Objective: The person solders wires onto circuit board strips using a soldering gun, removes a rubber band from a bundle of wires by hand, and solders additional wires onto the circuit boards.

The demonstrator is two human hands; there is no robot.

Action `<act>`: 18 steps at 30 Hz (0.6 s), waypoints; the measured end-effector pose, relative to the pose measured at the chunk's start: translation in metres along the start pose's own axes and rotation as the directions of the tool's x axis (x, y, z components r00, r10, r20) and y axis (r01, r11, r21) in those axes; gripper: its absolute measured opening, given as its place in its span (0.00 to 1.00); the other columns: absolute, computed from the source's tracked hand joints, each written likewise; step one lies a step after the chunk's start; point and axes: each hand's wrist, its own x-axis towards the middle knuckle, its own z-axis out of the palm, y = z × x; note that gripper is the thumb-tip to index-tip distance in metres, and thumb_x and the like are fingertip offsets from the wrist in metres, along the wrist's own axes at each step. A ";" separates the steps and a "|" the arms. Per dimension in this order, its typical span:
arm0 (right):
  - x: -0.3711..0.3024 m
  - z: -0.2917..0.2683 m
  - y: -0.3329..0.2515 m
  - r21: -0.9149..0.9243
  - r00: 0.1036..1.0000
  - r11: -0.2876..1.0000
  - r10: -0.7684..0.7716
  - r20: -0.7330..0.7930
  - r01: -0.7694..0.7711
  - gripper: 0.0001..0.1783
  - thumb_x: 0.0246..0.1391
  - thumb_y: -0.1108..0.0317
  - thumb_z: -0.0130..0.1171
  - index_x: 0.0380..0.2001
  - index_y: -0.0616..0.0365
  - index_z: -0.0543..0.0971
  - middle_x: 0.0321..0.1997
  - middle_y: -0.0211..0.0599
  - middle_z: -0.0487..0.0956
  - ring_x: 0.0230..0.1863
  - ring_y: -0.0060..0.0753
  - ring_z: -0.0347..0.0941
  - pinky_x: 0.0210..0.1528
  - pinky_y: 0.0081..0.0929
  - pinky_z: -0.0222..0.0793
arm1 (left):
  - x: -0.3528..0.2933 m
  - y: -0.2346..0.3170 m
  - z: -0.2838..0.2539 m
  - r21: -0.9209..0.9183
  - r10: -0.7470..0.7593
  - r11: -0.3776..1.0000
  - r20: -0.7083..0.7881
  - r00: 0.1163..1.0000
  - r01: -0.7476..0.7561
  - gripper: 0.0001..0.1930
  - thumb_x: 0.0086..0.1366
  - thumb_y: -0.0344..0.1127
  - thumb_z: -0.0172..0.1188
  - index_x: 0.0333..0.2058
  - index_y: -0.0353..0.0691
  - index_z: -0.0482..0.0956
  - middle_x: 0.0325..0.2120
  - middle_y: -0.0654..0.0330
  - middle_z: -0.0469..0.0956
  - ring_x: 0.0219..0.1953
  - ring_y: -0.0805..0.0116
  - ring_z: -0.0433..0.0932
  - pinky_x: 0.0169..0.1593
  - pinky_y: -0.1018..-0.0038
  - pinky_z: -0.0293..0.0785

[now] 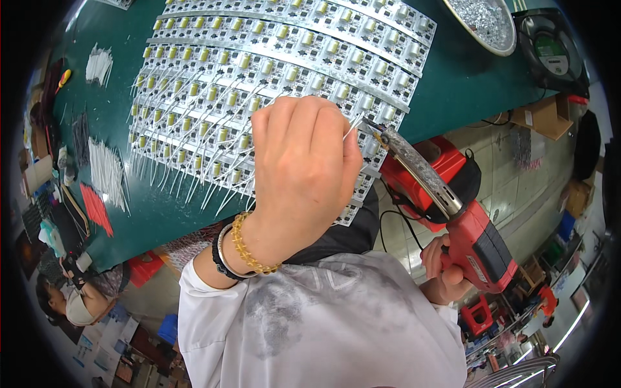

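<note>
A large panel of small white circuit boards point(303, 57), each bearing a yellow-green cylindrical component, lies on the green table. White wires point(187, 123) stick out from many boards on its left and middle part. Over the panel, my left hand point(304, 161) is closed, with thumb and fingers pinching a thin white wire point(352, 127). My right hand point(446, 268) grips the handle of a red and black soldering gun point(480, 249), fingers wrapped round it. Its tip comes close to the pinched wire's end at the panel's right side; whether they touch I cannot tell.
On the green table point(446, 97) lie bundles of white wires point(107, 171), black wires point(81, 139) and red wires point(97, 208). A bowl of silvery bits point(485, 22) and a black fan point(550, 55) stand at the far right. A red stool point(420, 174) is below the edge.
</note>
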 end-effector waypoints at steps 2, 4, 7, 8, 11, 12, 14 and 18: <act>0.006 0.003 -0.004 -0.151 0.998 0.986 -0.066 0.015 0.068 0.40 0.49 0.41 0.58 0.42 0.75 0.66 0.10 0.27 0.65 0.09 0.20 0.60 0.14 0.19 0.56 | 0.000 0.000 0.001 0.002 0.003 1.000 -0.003 1.000 -0.003 0.09 0.50 0.23 0.62 0.27 0.40 0.70 0.27 0.61 0.73 0.31 0.62 0.69 0.37 0.68 0.60; 0.000 -0.006 -0.005 -0.211 0.999 0.977 -0.010 0.036 0.018 0.36 0.51 0.41 0.58 0.44 0.68 0.67 0.16 0.27 0.69 0.15 0.20 0.65 0.21 0.19 0.60 | -0.001 0.000 0.003 0.015 0.016 1.000 -0.020 1.000 -0.015 0.09 0.49 0.23 0.62 0.27 0.39 0.70 0.27 0.60 0.73 0.31 0.61 0.69 0.37 0.67 0.61; -0.018 -0.024 0.006 -0.113 0.996 0.989 0.092 0.016 -0.090 0.35 0.48 0.39 0.59 0.45 0.61 0.68 0.20 0.25 0.72 0.21 0.19 0.68 0.28 0.17 0.62 | -0.001 0.000 0.004 0.010 0.019 1.000 -0.031 0.999 -0.019 0.09 0.49 0.22 0.61 0.27 0.39 0.70 0.27 0.60 0.72 0.31 0.61 0.69 0.37 0.67 0.61; -0.020 -0.025 0.009 0.052 0.990 0.989 0.141 -0.013 -0.140 0.37 0.45 0.38 0.62 0.44 0.62 0.69 0.19 0.23 0.71 0.21 0.19 0.68 0.28 0.15 0.61 | -0.001 0.001 0.005 0.009 0.023 1.000 -0.031 0.999 -0.022 0.09 0.49 0.22 0.61 0.27 0.39 0.70 0.27 0.60 0.72 0.31 0.61 0.69 0.37 0.67 0.61; 0.012 0.011 -0.009 -0.100 0.991 0.988 -0.111 0.080 0.119 0.37 0.52 0.44 0.58 0.45 0.73 0.66 0.10 0.24 0.65 0.09 0.19 0.59 0.13 0.19 0.56 | -0.002 0.001 0.008 0.007 0.035 0.999 -0.044 0.998 -0.035 0.09 0.48 0.22 0.61 0.27 0.39 0.70 0.27 0.60 0.72 0.31 0.60 0.69 0.37 0.67 0.61; 0.012 0.011 -0.010 -0.103 0.990 0.988 -0.110 0.083 0.119 0.37 0.52 0.44 0.58 0.45 0.73 0.66 0.10 0.24 0.65 0.09 0.19 0.59 0.13 0.19 0.56 | -0.002 0.000 0.007 0.014 0.028 1.000 -0.041 0.999 -0.028 0.09 0.48 0.22 0.61 0.27 0.39 0.70 0.27 0.60 0.72 0.31 0.60 0.69 0.37 0.67 0.61; 0.008 0.006 -0.009 -0.042 0.998 0.999 -0.004 0.066 0.007 0.37 0.52 0.44 0.58 0.46 0.73 0.66 0.10 0.25 0.65 0.09 0.19 0.60 0.13 0.20 0.55 | -0.001 0.000 0.005 0.019 0.022 1.000 -0.038 0.999 -0.022 0.09 0.48 0.22 0.61 0.26 0.39 0.70 0.27 0.60 0.72 0.31 0.60 0.69 0.37 0.67 0.61; -0.013 -0.024 0.017 -0.287 0.977 0.936 -0.213 -0.006 0.202 0.37 0.52 0.44 0.58 0.45 0.73 0.66 0.10 0.26 0.65 0.09 0.20 0.60 0.13 0.19 0.55 | 0.000 0.001 0.005 0.015 0.039 0.999 -0.040 0.998 -0.038 0.09 0.49 0.22 0.61 0.26 0.38 0.70 0.27 0.60 0.72 0.31 0.60 0.69 0.36 0.67 0.61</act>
